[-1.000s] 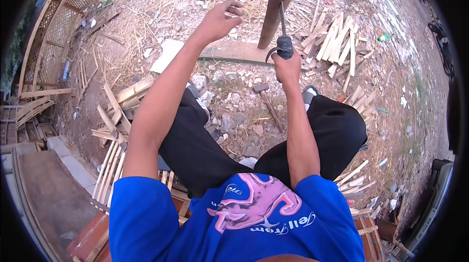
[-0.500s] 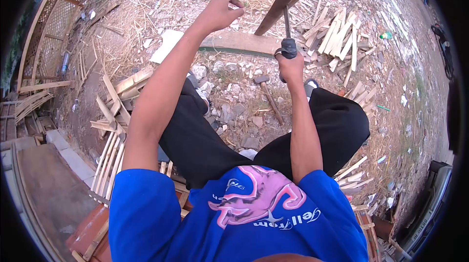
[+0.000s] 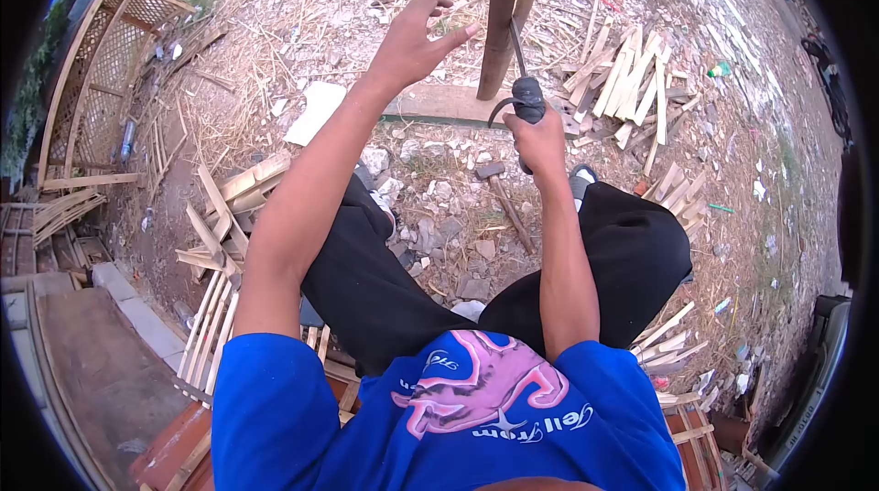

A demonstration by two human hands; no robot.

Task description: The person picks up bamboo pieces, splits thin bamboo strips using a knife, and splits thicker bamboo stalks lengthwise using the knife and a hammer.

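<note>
Closest in, a person in a blue T-shirt (image 3: 449,418) and black trousers (image 3: 366,271) sits over rough ground littered with stones, straw and wood scraps. Pale slats (image 3: 209,326) lie near the left elbow, and a heap of split pieces (image 3: 247,187) sits beside the left leg. Between the feet, a hammer (image 3: 506,207) lies on the stones. Past it, a wooden plank (image 3: 435,102) stretches crosswise as the low surface, a white sheet (image 3: 316,113) by its left end. The right hand (image 3: 538,141) grips the black handle of a long-bladed knife (image 3: 529,99), whose blade crosses the split in an upright, slightly tilted bamboo piece (image 3: 499,43) at the plank. The left hand (image 3: 412,47) is open, fingers spread, apart from the bamboo. Beyond to the right are piled strips (image 3: 636,79); far left, a plastic bottle (image 3: 127,139), contents too small to tell, lies near a lattice panel (image 3: 96,88).
</note>
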